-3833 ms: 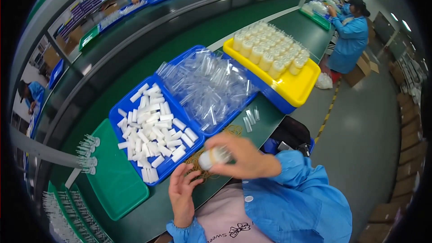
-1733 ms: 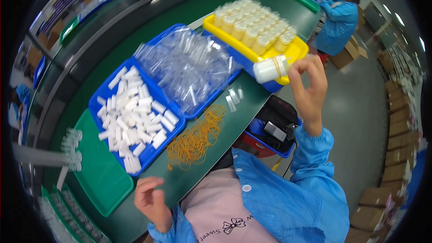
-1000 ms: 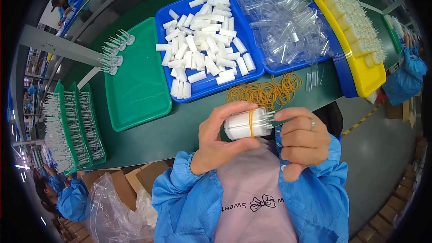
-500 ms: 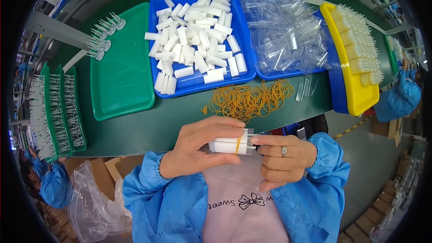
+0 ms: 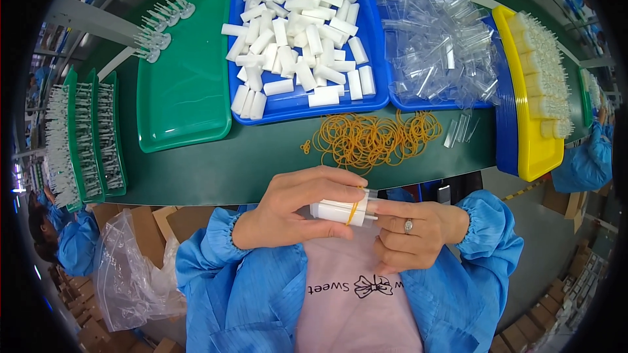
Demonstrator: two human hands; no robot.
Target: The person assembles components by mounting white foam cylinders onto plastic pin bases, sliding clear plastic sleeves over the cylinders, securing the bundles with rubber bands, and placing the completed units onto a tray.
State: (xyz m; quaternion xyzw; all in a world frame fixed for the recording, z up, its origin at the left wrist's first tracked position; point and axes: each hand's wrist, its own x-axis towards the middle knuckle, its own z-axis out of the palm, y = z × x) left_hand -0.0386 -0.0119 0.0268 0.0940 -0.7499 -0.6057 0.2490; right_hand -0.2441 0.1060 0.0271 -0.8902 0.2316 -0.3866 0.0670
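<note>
My left hand (image 5: 297,206) is closed around a bundle of white blocks in clear plastic sleeves (image 5: 340,212), held just past the table's near edge. An orange rubber band (image 5: 352,213) wraps the bundle near its right end. Thin white pieces stick out of that end. My right hand (image 5: 415,232) wears a ring; its index finger reaches out and touches the protruding end, while the other fingers are curled in. Nothing shows inside those curled fingers. Loose orange rubber bands (image 5: 369,138) lie in a heap on the table beyond the hands.
A blue tray (image 5: 386,101) holds many white blocks; another blue tray (image 5: 400,102) holds clear sleeves. Left are a green tray (image 5: 183,91) and green racks of white pin-like parts (image 5: 95,137). A yellow tray (image 5: 544,163) stands right. A plastic bag (image 5: 127,281) and cartons lie lower left.
The right index finger has come up against the bundle's end, and the thin pieces stick out less there. The left grip is unchanged. The whole view has shifted a little.
</note>
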